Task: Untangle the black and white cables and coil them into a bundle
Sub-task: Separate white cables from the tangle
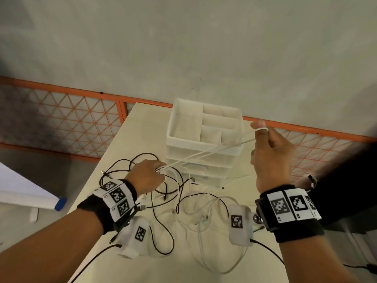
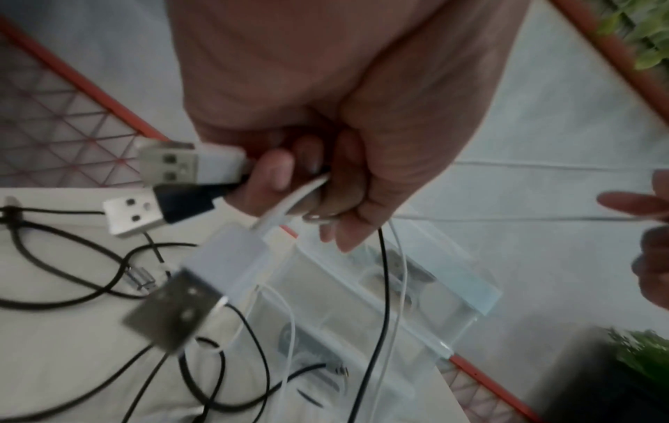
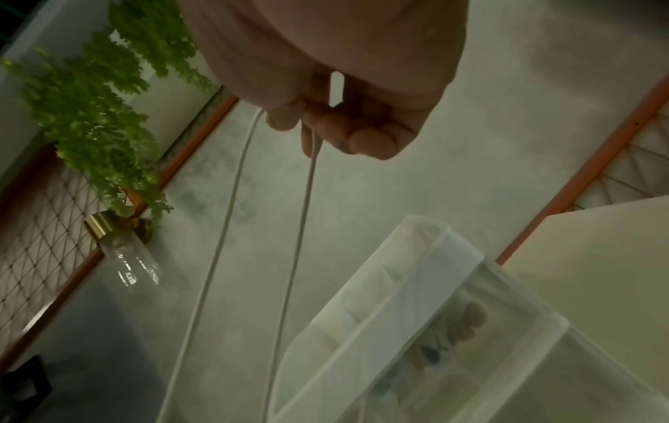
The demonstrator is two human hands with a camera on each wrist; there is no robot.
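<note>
A tangle of black cables (image 1: pixel 142 160) and white cables (image 1: pixel 204 217) lies on the white table (image 1: pixel 142 123). My left hand (image 1: pixel 148 176) hovers over the tangle and grips several cable ends; in the left wrist view its fingers (image 2: pixel 275 174) curl round a white USB plug (image 2: pixel 181 163), a black one (image 2: pixel 144 211) and a white cable (image 2: pixel 297 197). My right hand (image 1: pixel 271 152) is raised to the right, with a loop of white cable (image 1: pixel 260 129) hooked over its finger. Two taut white strands (image 1: pixel 208 153) run between the hands, also seen as strands (image 3: pixel 231 229).
A translucent white drawer organiser (image 1: pixel 204 135) stands at the table's far side, under the taut strands. Two white tagged boxes (image 1: pixel 134 235) (image 1: pixel 239 223) lie near the front. An orange lattice fence (image 1: pixel 61 119) runs behind. A plant in a glass vase (image 3: pixel 123 251) shows in the right wrist view.
</note>
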